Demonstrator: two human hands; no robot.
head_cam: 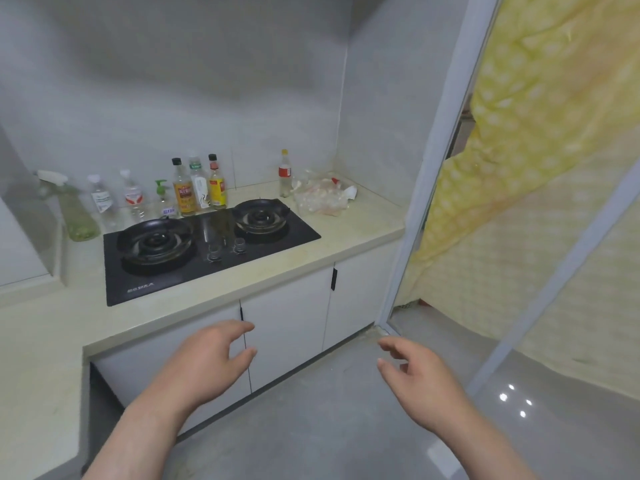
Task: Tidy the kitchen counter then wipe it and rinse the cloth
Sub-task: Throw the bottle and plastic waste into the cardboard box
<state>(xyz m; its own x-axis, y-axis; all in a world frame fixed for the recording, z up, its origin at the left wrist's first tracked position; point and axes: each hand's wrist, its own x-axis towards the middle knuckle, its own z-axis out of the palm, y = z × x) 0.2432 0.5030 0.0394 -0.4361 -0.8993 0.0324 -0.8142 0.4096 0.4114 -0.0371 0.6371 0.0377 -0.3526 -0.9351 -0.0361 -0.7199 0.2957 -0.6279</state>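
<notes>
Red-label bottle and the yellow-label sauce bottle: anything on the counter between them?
Head view: bare counter and wall tile between the red-label bottle and yellow-label sauce bottle.

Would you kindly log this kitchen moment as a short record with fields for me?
left hand: open, empty, in front of the cabinet doors
right hand: open, empty, above the floor
counter: beige, holds a black two-burner hob
behind hob: green spray bottle, clear bottles, pump bottle, three sauce bottles
right corner: red-labelled bottle beside a crumpled plastic bag
cloth: none visible
</notes>
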